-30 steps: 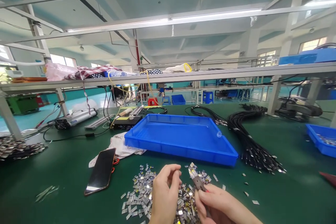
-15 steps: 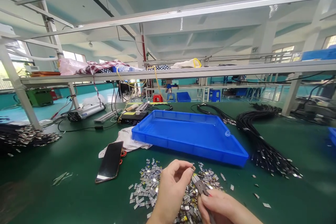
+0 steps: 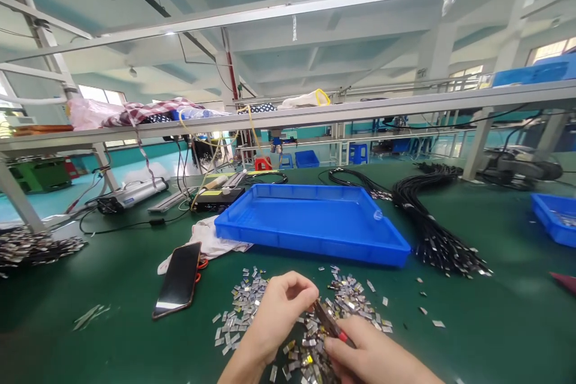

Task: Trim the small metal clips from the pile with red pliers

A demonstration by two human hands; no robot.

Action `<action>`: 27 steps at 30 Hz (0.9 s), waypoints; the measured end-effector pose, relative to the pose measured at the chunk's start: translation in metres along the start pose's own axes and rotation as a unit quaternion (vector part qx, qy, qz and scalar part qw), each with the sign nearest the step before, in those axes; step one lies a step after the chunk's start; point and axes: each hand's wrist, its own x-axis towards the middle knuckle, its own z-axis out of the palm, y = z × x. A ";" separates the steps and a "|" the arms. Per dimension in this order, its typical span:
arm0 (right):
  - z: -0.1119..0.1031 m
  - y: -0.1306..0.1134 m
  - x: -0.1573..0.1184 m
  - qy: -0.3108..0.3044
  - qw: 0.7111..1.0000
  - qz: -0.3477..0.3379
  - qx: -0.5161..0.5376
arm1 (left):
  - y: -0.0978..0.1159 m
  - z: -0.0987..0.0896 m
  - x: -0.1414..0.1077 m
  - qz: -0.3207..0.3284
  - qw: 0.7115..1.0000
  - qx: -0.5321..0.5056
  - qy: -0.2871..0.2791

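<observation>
Thumb and forefinger of my left hand (image 3: 281, 306) are pinched together at the pliers' tips; the small metal piece between them is mostly hidden. My right hand (image 3: 364, 345) wraps round a pair of pliers (image 3: 327, 318) with dark jaws and a bit of red on the handle. Its jaws point up and left and meet my left fingertips. Below and around both hands spread many small silvery metal pieces (image 3: 353, 297), some with yellow parts, loose on the green tabletop (image 3: 148, 348).
Beyond my hands lies a shallow blue tray (image 3: 310, 246). Left of it are a phone (image 3: 177, 279), red-orange loops (image 3: 202, 264) and a white cloth (image 3: 211, 237). Black cable bundles (image 3: 418, 216) lie right. A smaller blue tray (image 3: 555, 228) stands far right. A shelf (image 3: 288, 119) crosses above.
The view has turned to the right, so things appear further left and more of the right-hand tray shows. The pliers' jaws have come closer to my left fingertips, covering the small piece.
</observation>
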 end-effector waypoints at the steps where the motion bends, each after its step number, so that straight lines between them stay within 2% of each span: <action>1: 0.000 -0.002 -0.001 0.011 1.000 0.007 -0.007 | -0.001 -0.001 0.000 -0.003 1.000 -0.006 -0.004; 3: 0.000 -0.004 -0.002 0.002 0.999 0.024 -0.021 | -0.002 -0.002 -0.001 -0.010 1.000 -0.018 -0.013; 13: 0.000 0.005 0.003 -0.022 0.999 -0.021 -0.014 | -0.002 -0.001 0.001 -0.045 0.996 -0.071 -0.041; 23: 0.000 0.001 0.003 -0.004 0.999 -0.008 -0.047 | -0.009 -0.001 0.005 -0.090 0.981 -0.165 -0.047; 27: 0.002 -0.004 0.001 0.021 0.997 -0.005 -0.072 | -0.012 -0.002 0.006 -0.102 0.974 -0.194 -0.052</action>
